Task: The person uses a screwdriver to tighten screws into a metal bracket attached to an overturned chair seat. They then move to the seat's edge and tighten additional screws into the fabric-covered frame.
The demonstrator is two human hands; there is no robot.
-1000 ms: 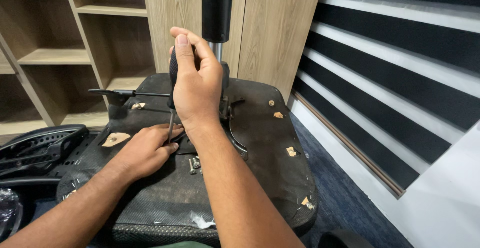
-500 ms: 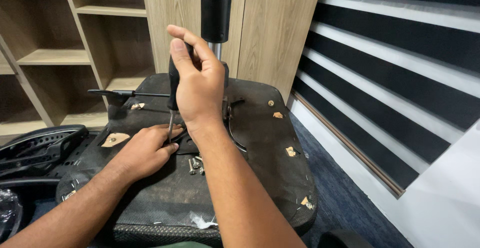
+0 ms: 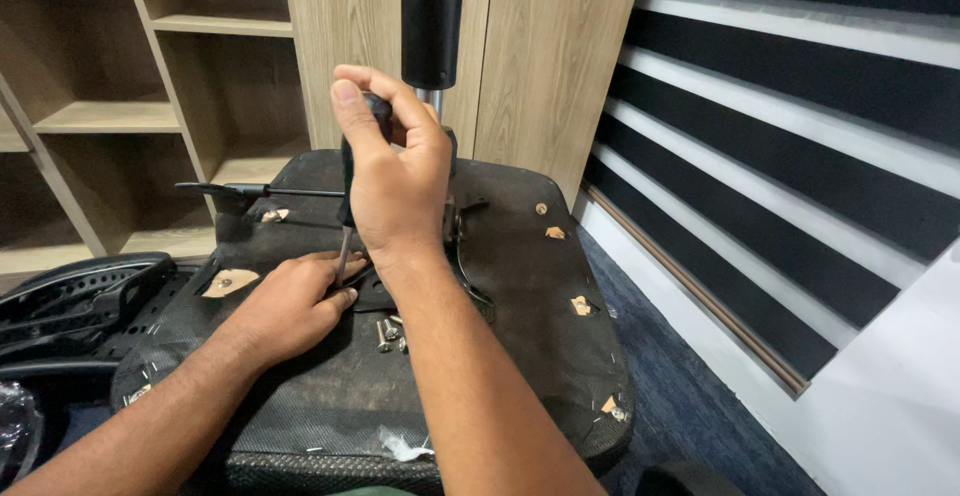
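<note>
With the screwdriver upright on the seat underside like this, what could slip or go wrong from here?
The left hand steadies the screwdriver shaft right at its tip; if the right hand pushes and the tip jumps, it may jab those fingers. The loose screws lie beside the forearm on the upturned chair seat and could be knocked off.

A single head-worn camera looks steeply down and forward, close over the upturned chair seat (image 3: 520, 286), which fills the lower middle. Both forearms enter from the bottom edge. Beyond the seat's far edge stand wooden shelves (image 3: 150, 116); striped wall panelling (image 3: 800, 156) runs along the right.
</note>
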